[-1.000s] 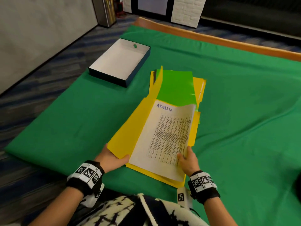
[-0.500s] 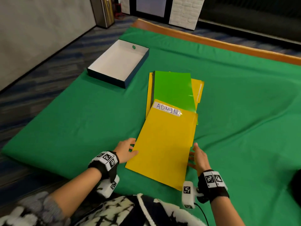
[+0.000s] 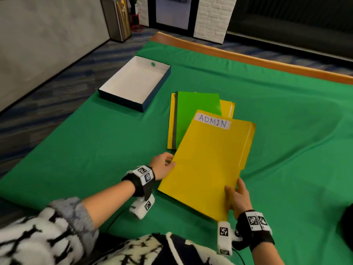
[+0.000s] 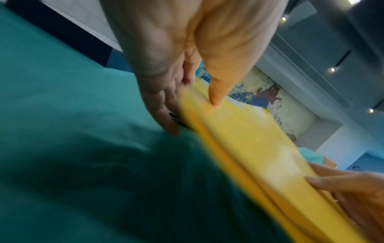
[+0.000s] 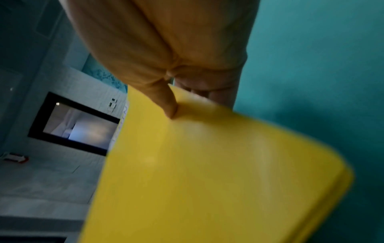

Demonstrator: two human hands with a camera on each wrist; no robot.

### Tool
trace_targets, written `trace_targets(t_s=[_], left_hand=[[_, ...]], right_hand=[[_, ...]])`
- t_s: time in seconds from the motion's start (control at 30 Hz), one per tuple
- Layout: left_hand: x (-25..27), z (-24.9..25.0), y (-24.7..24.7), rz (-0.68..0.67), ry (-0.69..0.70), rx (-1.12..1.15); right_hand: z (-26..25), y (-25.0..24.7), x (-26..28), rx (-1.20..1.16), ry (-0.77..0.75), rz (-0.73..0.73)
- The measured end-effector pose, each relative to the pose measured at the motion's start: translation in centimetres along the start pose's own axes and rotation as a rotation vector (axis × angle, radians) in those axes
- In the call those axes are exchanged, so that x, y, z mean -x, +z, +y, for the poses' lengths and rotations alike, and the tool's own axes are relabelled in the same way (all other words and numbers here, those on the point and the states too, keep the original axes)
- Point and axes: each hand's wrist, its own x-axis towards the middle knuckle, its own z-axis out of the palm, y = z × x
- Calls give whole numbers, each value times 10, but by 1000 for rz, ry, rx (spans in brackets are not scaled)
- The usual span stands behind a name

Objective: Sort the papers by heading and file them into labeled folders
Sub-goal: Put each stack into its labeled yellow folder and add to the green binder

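Note:
A closed yellow folder [image 3: 206, 161] with a white label reading ADMIN [image 3: 213, 122] lies tilted across the green cloth, its top overlapping a stack with a green folder [image 3: 194, 113] and other yellow folders [image 3: 227, 109]. My left hand [image 3: 164, 165] pinches the ADMIN folder's left edge, thumb on top and fingers beneath, as the left wrist view shows on the yellow folder [image 4: 239, 139]. My right hand [image 3: 238, 197] pinches the near right corner, thumb on the cover of the folder [image 5: 207, 172]. No loose papers are in view.
An open white-lined, dark-sided box [image 3: 135, 83] sits at the back left on the green cloth [image 3: 95, 150]. A wooden table edge [image 3: 267, 62] runs along the far side. Carpeted floor lies to the left.
A second ago the folder lay open with the ADMIN sheet inside; its cover was then closed. Both hands now pinch it, and it has shifted right and nearer.

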Motion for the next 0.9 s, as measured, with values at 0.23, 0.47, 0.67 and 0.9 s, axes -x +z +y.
trace_targets(t_s=[0.23, 0.47, 0.67, 0.9], left_hand=[[-87, 35, -23, 147, -185, -193], [-132, 52, -12, 198, -350, -92], [-153, 62, -6, 195, -477, -185], [-167, 73, -10, 126, -594, -116]], right_hand=[[-14, -40, -57, 188, 10, 197], [-8, -48, -79, 402, 59, 294], [-3, -48, -94, 437, 104, 305], [0, -49, -96, 463, 93, 280]])
